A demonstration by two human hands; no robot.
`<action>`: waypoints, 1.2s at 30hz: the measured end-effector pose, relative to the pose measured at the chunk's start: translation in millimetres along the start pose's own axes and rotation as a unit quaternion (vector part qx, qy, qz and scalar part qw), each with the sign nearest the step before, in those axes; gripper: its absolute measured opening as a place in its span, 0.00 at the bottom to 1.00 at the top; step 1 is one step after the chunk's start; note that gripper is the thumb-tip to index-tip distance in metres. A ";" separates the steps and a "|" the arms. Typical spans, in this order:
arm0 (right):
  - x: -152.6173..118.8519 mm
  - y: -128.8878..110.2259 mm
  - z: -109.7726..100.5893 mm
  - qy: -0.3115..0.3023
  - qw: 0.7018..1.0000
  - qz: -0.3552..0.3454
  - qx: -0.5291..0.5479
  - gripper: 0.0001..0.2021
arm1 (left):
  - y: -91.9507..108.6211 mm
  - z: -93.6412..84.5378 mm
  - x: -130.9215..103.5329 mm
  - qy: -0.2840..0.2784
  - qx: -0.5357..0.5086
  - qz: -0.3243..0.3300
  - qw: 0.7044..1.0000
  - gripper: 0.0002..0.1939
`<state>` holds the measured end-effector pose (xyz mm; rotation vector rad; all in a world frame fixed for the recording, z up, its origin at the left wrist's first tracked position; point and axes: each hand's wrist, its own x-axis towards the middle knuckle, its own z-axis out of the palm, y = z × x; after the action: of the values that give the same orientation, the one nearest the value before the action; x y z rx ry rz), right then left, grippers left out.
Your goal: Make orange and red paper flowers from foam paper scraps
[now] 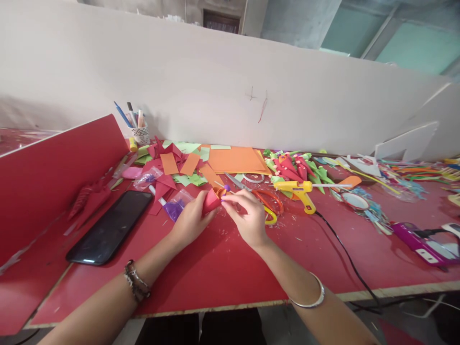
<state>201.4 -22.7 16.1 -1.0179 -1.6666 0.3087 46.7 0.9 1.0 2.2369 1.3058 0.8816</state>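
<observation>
My left hand (192,215) is closed around a rolled red paper cone (210,201). Curled orange paper (220,192) shows at the cone's open end. Thumb and fingertips of my right hand (247,215) pinch at that end, where small purple beads (226,188) show; the fingers partly hide what they hold. Beyond my right hand lie scissors with orange and yellow handles (270,215). A yellow glue gun (295,190) rests to the right, its nozzle pointing right. Close to my left hand is a plastic bag with purple contents (175,207).
A black phone (111,227) lies at left beside a red upright board (64,177). Behind are orange sheets (233,159), red and green paper cones (291,167) and a pen cup (140,135). The glue gun's black cord (341,244) crosses toward the front edge. A purple power strip (424,244) sits right.
</observation>
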 end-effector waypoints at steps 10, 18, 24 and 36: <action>-1.0 3.1 1.1 -0.009 0.999 -0.031 -0.028 0.09 | 1.1 -0.4 -1.1 -0.006 0.061 -0.009 0.998 0.11; -1.9 0.8 -0.8 -0.009 1.000 -0.026 -0.013 0.11 | 0.7 -0.6 -1.2 0.001 0.062 -0.012 0.998 0.11; -1.8 1.1 -0.7 -0.011 0.999 -0.031 -0.018 0.07 | 2.6 -1.3 -0.7 0.000 0.060 -0.014 0.998 0.10; 1.9 4.1 0.4 0.080 0.993 0.049 0.068 0.05 | 2.3 -3.6 3.8 -0.021 -0.308 -0.094 0.946 0.11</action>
<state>202.8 -18.7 14.5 -0.9969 -1.4357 0.3902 47.1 3.2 6.2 1.6089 1.0161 0.9938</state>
